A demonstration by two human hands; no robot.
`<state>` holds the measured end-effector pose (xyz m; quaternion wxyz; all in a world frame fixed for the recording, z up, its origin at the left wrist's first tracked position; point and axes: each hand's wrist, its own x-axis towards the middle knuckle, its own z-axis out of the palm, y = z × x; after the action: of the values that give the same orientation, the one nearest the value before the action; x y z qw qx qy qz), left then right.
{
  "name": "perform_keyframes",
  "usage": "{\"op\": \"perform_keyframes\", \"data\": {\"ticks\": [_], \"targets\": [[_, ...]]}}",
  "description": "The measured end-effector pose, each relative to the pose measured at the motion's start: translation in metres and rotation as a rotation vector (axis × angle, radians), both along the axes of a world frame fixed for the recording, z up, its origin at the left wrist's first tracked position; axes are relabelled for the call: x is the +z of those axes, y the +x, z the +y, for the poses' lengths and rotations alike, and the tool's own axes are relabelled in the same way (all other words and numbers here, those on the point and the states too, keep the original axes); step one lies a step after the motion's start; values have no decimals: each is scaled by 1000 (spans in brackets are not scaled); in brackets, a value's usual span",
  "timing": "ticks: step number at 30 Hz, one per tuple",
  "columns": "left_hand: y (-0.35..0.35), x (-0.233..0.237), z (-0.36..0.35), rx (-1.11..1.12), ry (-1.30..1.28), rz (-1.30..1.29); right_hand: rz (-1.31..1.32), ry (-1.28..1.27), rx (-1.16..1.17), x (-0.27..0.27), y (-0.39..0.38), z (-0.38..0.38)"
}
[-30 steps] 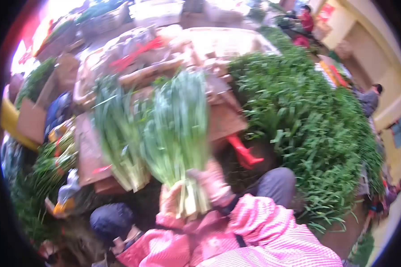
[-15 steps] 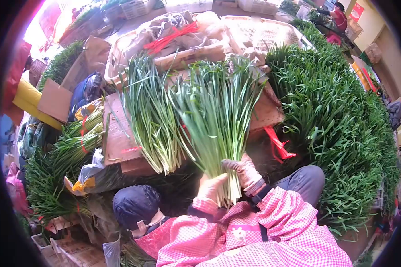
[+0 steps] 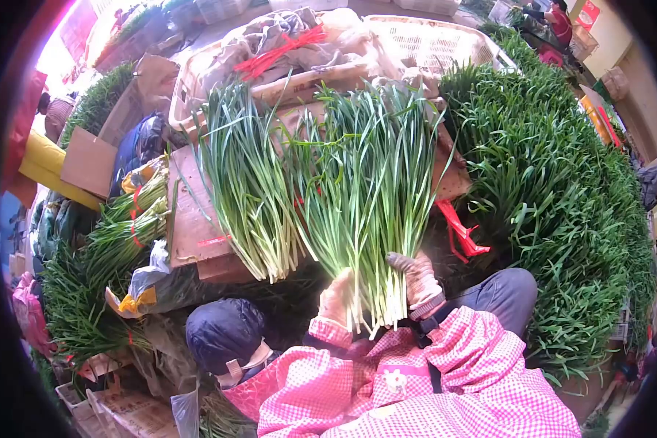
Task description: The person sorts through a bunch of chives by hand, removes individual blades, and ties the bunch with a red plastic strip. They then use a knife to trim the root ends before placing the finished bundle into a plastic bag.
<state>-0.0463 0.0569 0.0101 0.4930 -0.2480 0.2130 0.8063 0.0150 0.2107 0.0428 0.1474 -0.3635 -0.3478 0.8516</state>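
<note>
My left hand [image 3: 336, 298] and right hand [image 3: 420, 282] have moved apart, each gripping one side of the greens [image 3: 369, 204], leaves over the board [image 3: 185, 223]. The stalks have spread, so the bundle seems looser to work.

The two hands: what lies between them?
In the head view, a bunch of long greens: its pale stalk ends lie between the left hand and the right hand.
</note>
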Motion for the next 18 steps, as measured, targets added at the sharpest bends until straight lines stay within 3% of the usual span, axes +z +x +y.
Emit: {"op": "perform_keyframes", "data": {"ticks": [5, 7, 8, 12, 16, 18], "targets": [[4, 7, 18, -98, -62, 10, 44, 175, -43, -6, -1, -6], [8, 25, 27, -236, -221, 268, 8, 321, -35, -8, 0, -9], [8, 37, 27, -279, -184, 240, 13, 338, -39, -8, 0, -9], [16, 18, 29, -334, -101, 192, -84, 269, -10, -6, -3, -12], [13, 12, 24, -400, 31, 10, -10, 186, 66, -9, 1, -15], [15, 29, 27, -442, -32, 196, -7, 215, 122, -23, 2, -10]]}}
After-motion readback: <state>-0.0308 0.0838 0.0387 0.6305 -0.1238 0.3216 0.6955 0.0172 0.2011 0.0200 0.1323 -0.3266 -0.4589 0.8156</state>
